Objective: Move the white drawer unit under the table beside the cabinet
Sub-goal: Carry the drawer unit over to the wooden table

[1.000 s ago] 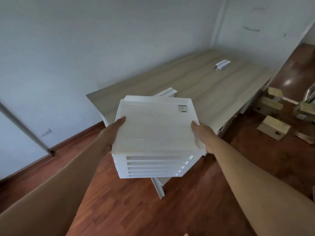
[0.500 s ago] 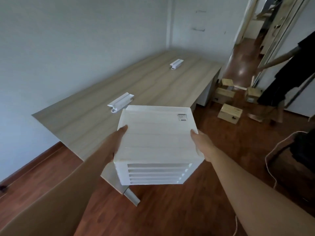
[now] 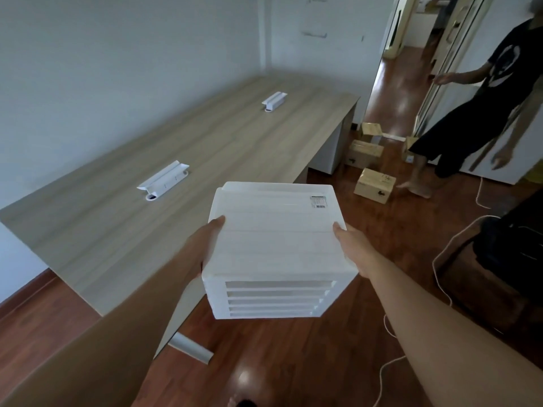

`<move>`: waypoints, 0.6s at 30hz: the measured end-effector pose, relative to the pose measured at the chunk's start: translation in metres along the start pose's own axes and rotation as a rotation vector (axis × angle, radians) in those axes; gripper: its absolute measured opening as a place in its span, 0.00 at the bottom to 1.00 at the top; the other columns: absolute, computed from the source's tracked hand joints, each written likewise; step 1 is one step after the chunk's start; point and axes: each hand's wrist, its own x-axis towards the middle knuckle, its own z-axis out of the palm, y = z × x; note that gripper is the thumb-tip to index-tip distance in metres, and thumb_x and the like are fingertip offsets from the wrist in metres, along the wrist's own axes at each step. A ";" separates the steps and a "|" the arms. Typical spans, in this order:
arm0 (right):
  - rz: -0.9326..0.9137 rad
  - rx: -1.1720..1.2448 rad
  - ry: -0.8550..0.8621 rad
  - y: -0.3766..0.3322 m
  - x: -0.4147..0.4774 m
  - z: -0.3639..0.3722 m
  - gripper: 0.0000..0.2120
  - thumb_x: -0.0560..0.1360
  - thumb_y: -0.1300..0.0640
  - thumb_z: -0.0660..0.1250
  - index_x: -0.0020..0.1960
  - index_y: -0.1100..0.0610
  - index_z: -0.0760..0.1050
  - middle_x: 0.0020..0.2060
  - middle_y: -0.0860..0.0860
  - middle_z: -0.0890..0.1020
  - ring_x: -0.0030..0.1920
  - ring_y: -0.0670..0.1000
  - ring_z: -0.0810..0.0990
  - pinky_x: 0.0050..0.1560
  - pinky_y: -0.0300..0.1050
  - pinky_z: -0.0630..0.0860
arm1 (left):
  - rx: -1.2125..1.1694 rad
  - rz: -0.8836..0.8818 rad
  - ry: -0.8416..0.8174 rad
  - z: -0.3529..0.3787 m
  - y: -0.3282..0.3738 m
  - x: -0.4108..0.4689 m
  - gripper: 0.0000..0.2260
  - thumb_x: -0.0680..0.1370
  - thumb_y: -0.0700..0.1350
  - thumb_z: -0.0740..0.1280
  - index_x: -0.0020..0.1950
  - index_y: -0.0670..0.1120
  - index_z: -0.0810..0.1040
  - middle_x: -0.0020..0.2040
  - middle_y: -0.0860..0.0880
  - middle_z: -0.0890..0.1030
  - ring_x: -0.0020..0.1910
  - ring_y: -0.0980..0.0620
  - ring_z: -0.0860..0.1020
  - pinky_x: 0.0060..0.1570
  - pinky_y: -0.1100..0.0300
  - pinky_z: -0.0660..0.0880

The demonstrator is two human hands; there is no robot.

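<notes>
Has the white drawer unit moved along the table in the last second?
Yes. The drawer unit, held between the left hand and right hand, has travelled along the table from its near corner toward the doorway end.

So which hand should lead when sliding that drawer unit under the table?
Probably the left hand: it grips the drawer unit on the side facing the table. The right hand holds the far side and would mostly steady it.

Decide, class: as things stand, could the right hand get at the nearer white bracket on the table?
Probably not: the right hand is clamped on the white drawer unit, which sits between it and the bracket; the left hand is busy too.
</notes>
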 end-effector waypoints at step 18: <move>0.100 -0.044 0.019 -0.034 0.205 -0.097 0.20 0.88 0.44 0.60 0.77 0.47 0.77 0.59 0.47 0.87 0.57 0.53 0.87 0.59 0.54 0.82 | 0.053 -0.101 -0.248 0.125 0.074 0.169 0.32 0.79 0.72 0.71 0.77 0.55 0.83 0.76 0.47 0.85 0.74 0.39 0.84 0.81 0.36 0.72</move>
